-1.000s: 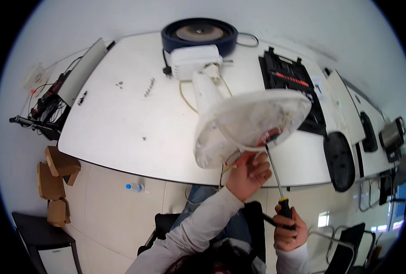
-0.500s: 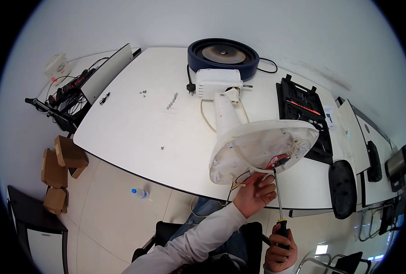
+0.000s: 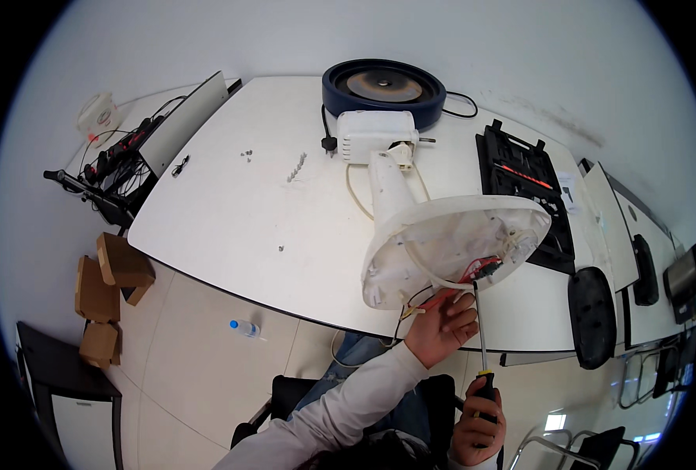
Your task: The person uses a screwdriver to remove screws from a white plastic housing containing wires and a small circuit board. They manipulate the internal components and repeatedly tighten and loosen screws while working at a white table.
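A white fan stand lies tipped on the table, its hollow base [image 3: 387,270] facing me and its neck [image 3: 388,184] running back to a white motor housing [image 3: 375,137]. Inside the base, red wires [image 3: 469,270] and a pale cord lead to a small dark part [image 3: 486,269]. At the base's lower rim my left hand [image 3: 442,329] has its fingers curled closed on the red wires. Gripped in my right hand [image 3: 477,431] is a screwdriver [image 3: 485,388] with a black and yellow handle. Its shaft points up, the tip at the rim beside my left fingers and the wires.
Behind the motor housing sits a round dark-blue fan part [image 3: 383,86]. An open black tool case [image 3: 520,172] and a black oval cover [image 3: 591,317] lie on the right. Several small screws [image 3: 296,168] dot the table's left half. Cardboard boxes [image 3: 97,290] and a bottle [image 3: 244,328] are on the floor.
The whole view has shifted slightly. My hands, the screwdriver and the fan base keep nearly the same places relative to one another.
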Demonstrator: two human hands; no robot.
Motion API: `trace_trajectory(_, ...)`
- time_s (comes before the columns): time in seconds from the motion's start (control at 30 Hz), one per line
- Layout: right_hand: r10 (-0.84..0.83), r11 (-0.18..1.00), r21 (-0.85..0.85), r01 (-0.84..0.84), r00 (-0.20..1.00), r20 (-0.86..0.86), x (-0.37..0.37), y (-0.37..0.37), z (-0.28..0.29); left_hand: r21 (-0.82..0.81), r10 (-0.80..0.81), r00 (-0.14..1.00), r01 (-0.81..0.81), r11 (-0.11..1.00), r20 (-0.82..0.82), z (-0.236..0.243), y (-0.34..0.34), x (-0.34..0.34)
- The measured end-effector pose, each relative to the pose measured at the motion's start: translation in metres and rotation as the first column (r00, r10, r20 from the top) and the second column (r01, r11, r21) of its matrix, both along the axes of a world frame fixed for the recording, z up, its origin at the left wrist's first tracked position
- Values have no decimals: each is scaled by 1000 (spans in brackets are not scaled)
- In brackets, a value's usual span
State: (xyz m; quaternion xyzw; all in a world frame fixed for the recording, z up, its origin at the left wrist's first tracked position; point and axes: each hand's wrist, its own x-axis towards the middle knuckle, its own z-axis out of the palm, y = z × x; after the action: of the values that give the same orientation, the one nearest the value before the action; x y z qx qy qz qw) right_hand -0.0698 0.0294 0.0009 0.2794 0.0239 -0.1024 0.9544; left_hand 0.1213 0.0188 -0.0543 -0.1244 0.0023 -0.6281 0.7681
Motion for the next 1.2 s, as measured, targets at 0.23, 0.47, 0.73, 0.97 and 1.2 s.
trace_trajectory(0.23, -63, 989, 137, 61, 998, 13, 10, 10, 15, 31, 35, 999, -35, 999, 19, -1, 0, -3)
trace_trajectory(0.47, -79, 974, 208, 89, 995, -52, 4, 9, 6, 48, 43, 999, -45, 998, 33, 2, 1, -3)
trace_trajectory(0.73, -154, 950, 284, 127, 985, 78, 12, 24, 17, 36, 12, 999, -14, 999, 44, 1, 0, -2)
trace_trajectory(0.97, 57, 998, 28, -58, 998, 28, 2, -2, -5, -70, -14, 998, 9, 998, -68, -4, 2, 6)
trace_trajectory(1.2, -125, 630, -738, -244, 905, -406, -11, -9, -3, 80, 67, 959, -92, 992, 275, 9, 0, 4)
